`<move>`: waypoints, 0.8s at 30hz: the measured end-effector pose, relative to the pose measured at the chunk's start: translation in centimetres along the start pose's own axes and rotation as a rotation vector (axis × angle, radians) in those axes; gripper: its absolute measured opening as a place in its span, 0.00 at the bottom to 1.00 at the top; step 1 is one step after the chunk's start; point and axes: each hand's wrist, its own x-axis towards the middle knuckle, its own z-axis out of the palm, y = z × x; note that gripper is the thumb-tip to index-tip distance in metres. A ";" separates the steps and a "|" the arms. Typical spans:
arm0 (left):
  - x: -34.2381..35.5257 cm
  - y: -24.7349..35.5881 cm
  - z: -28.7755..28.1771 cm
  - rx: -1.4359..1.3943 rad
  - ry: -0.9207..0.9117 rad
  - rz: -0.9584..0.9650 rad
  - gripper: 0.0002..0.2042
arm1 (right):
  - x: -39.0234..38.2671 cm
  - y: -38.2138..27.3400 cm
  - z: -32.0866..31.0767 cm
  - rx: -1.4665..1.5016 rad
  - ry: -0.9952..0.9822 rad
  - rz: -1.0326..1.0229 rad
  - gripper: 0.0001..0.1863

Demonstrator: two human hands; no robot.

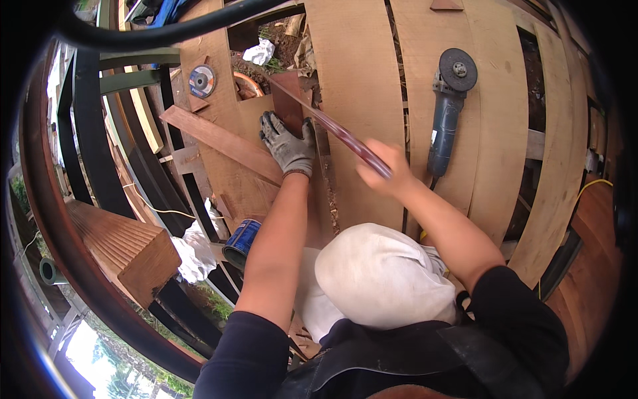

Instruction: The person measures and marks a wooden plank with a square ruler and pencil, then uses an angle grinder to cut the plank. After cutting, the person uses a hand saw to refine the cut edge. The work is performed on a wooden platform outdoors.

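My left hand (289, 143), in a grey work glove, holds the near end of a flat reddish-brown piece of wood (288, 100), with thumb and fingers on either side of it. My bare right hand (385, 167) is closed round the dark red-brown handle of a long, slender tool (342, 135). The tool slants up and left across the wood piece, its far end thin and blurred, so its kind is unclear. A loose wooden strip (222, 143) lies to the left of my glove.
An angle grinder (446, 113) lies to the right on wide planks (359, 60) with gaps between them. On the left are a grinding disc (202, 80), a blue can (242, 241) and a thick timber beam (123, 251). A dark curved bar (179, 30) crosses the top.
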 end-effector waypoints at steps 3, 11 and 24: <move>0.1 -0.4 -0.3 -0.002 -0.089 -0.024 0.47 | 3.1 0.4 3.3 0.004 0.044 -0.053 0.05; -0.3 -0.1 -1.0 0.010 -0.060 -0.020 0.46 | -9.2 -1.7 -5.3 -0.102 -0.010 -0.075 0.10; 0.2 -0.9 -0.6 0.014 0.007 -0.021 0.45 | -7.7 -1.6 -4.9 -0.079 -0.036 -0.058 0.06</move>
